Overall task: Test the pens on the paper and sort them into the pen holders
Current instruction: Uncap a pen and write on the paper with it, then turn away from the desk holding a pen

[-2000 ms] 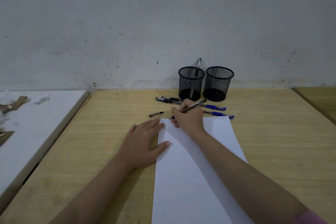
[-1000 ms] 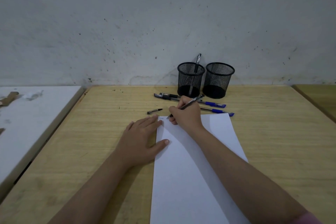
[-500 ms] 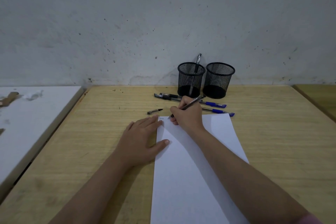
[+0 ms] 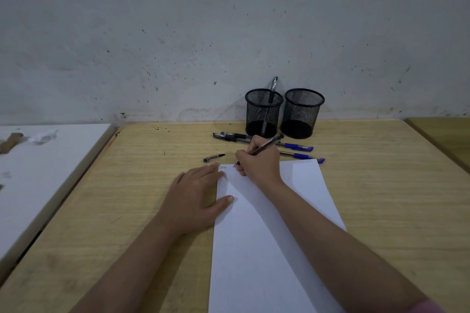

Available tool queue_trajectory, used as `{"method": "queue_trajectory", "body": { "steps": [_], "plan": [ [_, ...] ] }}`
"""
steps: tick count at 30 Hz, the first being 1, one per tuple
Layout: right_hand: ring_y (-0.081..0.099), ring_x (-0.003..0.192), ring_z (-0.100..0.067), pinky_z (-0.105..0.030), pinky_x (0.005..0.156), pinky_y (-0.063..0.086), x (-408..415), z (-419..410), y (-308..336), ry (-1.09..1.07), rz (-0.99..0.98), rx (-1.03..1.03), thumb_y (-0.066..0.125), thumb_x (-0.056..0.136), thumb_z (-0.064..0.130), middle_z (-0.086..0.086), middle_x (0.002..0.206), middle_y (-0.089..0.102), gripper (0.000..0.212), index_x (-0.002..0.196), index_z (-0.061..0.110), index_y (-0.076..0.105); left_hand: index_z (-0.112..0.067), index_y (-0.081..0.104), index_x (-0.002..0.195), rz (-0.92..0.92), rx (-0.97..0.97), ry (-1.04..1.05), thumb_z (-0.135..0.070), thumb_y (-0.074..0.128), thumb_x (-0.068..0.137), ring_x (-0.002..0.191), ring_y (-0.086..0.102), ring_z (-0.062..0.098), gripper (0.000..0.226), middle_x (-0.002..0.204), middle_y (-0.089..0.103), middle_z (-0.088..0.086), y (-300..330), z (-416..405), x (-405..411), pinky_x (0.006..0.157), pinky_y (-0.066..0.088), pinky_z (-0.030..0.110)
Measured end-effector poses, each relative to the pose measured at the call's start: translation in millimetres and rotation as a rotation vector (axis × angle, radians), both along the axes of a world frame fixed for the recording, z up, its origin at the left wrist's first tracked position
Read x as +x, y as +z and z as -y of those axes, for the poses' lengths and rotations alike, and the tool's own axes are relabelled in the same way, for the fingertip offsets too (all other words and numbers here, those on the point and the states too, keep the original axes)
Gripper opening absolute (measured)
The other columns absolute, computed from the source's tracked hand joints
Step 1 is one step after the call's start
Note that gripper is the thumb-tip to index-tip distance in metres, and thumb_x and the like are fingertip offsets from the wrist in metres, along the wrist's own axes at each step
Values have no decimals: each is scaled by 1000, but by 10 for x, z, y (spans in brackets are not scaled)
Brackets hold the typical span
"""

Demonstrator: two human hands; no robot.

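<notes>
On the wooden bench (image 4: 368, 185) stand two black mesh pen holders side by side against the wall. The left holder (image 4: 263, 113) has one pen (image 4: 270, 104) standing in it, leaning a little to the right, and the right holder (image 4: 303, 113) shows no pen inside. In front of the holders four pens lie on the bench: two black pens (image 4: 230, 136) close together on the left, and two blue-capped pens, the nearer one (image 4: 302, 156) just beside the far edge of the paper and the farther one (image 4: 295, 146) behind it. One small black pen cap (image 4: 213, 157) lies apart, near the far left corner of the paper. There is one white sheet of paper (image 4: 267, 249), and a small blue scribble (image 4: 223, 167) is at its far left corner. The right hand (image 4: 258, 160) has its fingers curled tightly around a dark pen (image 4: 267, 145), and the tip touches the paper just right of the scribble. The left hand (image 4: 195, 198) lies flat with straight, relaxed fingers on the bench, and its thumb and fingertips rest on the left edge of the paper. A white board (image 4: 38, 173) lies to the left of the bench.
</notes>
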State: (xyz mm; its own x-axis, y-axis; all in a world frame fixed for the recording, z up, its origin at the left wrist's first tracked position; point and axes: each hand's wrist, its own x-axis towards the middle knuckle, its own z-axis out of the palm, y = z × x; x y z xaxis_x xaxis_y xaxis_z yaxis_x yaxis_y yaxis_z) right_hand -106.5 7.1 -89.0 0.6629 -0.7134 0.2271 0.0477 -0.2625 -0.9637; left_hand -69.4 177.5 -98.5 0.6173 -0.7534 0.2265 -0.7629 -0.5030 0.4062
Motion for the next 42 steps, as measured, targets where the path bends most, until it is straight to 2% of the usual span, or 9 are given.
{"method": "queue_trajectory", "body": {
  "steps": [5, 8, 12, 16, 19, 24, 30, 35, 42],
  "plan": [
    [63, 45, -25, -31, 44, 47, -19, -9, 7, 28, 17, 61, 59, 75, -5, -13, 50, 48, 31, 59, 11, 39, -16, 59, 117, 44, -159, 80, -49, 52, 77, 107, 55, 19, 53, 119, 62, 1, 55, 31, 41, 89, 47, 36],
    [64, 45, -16, -31, 46, 52, -53, -12, 60, 34, 40, 184, 68, 82, 7, -11, 52, 55, 30, 64, 9, 44, -12, 62, 112, 104, -239, 184, -32, 54, 76, 98, 58, 23, 41, 109, 64, 4, 83, 99, 153, 78, 45, 31],
    [54, 44, -9, -30, 43, 53, -77, -21, 96, -44, 54, 205, 75, 78, 30, -3, 52, 52, 39, 59, 14, 45, -16, 59, 118, 100, -151, 277, -24, 57, 83, 102, 55, 26, 37, 111, 63, 6, 99, 294, 301, 82, 46, 40],
    [55, 49, -12, -25, 42, 50, -167, -46, 175, -36, 56, 205, 80, 73, 26, 0, 55, 55, 33, 61, 15, 52, -19, 69, 97, 61, -79, 324, -24, 56, 85, 93, 54, 26, 18, 97, 62, 4, 146, 419, 381, 77, 42, 37],
    [57, 41, -10, -21, 41, 47, -309, -65, 209, 6, 66, 266, 71, 83, 27, -5, 60, 61, 21, 74, 12, 60, -15, 69, 93, -53, -210, 299, -17, 57, 87, 86, 57, 24, 13, 95, 64, 5, 214, 392, 368, 75, 45, 35],
    [47, 37, -2, -19, 38, 40, -465, -93, 280, -5, 71, 240, 63, 89, 29, -5, 65, 62, 21, 80, 10, 63, -9, 70, 90, -147, -398, 258, -7, 60, 85, 83, 60, 21, 11, 93, 67, 7, 363, 339, 177, 74, 47, 31],
    [49, 41, 1, -23, 51, 39, -592, -211, 450, 16, 114, 156, 64, 88, 28, -1, 62, 63, 20, 71, 18, 63, -5, 70, 88, -95, -500, 162, -1, 61, 83, 80, 57, 17, 11, 86, 64, 5, 577, 309, -136, 74, 42, 23],
    [46, 38, -4, -22, 41, 39, -728, -246, 642, 97, 166, 156, 65, 88, 23, -1, 56, 58, 24, 68, 10, 59, -8, 70, 86, -69, -580, 78, 4, 61, 81, 77, 58, 5, 16, 82, 63, 0, 715, 256, -307, 71, 41, 4],
    [43, 34, -11, -23, 39, 40, -863, -272, 901, 258, 256, 165, 63, 89, 17, 3, 49, 53, 26, 65, 11, 56, -10, 68, 81, -58, -680, 72, 6, 61, 79, 77, 61, 10, 17, 80, 66, 3, 922, 195, -448, 66, 44, 9]
  ]
}}
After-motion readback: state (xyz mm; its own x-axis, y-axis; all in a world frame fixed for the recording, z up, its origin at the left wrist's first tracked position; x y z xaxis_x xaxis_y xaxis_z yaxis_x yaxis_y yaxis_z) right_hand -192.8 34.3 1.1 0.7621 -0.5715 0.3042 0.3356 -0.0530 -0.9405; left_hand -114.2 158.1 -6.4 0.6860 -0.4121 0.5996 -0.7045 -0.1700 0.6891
